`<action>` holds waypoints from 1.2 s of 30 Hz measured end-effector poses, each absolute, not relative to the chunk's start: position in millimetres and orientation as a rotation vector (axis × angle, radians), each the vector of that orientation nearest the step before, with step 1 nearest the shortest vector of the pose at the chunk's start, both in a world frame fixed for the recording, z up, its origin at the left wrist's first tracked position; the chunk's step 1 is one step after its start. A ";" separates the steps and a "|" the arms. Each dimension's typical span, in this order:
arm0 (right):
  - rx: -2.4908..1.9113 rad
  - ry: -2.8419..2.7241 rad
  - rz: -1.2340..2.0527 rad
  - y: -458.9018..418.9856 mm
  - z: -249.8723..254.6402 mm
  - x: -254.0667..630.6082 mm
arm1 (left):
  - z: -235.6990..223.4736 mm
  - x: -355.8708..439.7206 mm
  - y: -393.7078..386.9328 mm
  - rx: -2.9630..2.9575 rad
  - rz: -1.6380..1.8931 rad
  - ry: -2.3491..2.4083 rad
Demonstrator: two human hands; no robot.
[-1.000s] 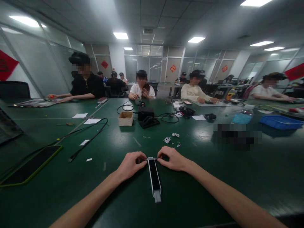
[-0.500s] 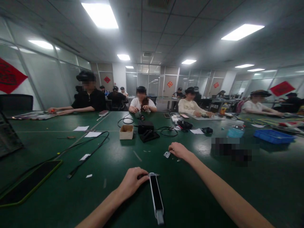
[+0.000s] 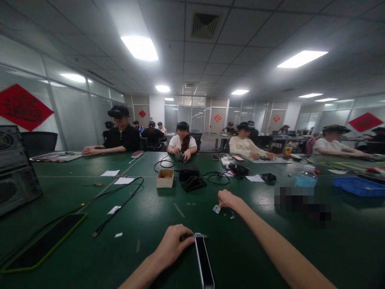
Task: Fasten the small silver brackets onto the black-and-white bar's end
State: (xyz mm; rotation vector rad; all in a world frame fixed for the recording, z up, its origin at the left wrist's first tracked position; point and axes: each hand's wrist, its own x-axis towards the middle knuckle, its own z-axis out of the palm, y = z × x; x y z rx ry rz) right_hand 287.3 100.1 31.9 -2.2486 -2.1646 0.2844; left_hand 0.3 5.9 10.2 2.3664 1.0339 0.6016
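A long black device with a silver frame [image 3: 203, 261] lies on the green table [image 3: 150, 224] right in front of me. My left hand [image 3: 174, 245] rests at its far end, fingers curled against the top edge. Farther out, my right hand [image 3: 226, 198] is stretched over a cluster of small metal parts [image 3: 224, 211], fingers bunched as in a pinch. What they hold, if anything, is too small to see. A small silver plate [image 3: 216, 208] lies just left of that hand.
A cardboard box [image 3: 165, 178] and a black device [image 3: 190, 177] with cables stand mid-table. A dark tablet with a green edge [image 3: 39, 245] and a black cable [image 3: 117, 202] lie left. A computer case [image 3: 15, 168] stands far left, a blue tray [image 3: 359, 186] far right. Several people sit opposite.
My right hand left the device's end and reached forward to the small metal parts. My left hand stayed at the device. The view tilted upward.
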 end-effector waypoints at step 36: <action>-1.408 -2.075 0.404 0.2 27.6 227.4 | 9.1 4.7 3.1 2.351 0.843 1.137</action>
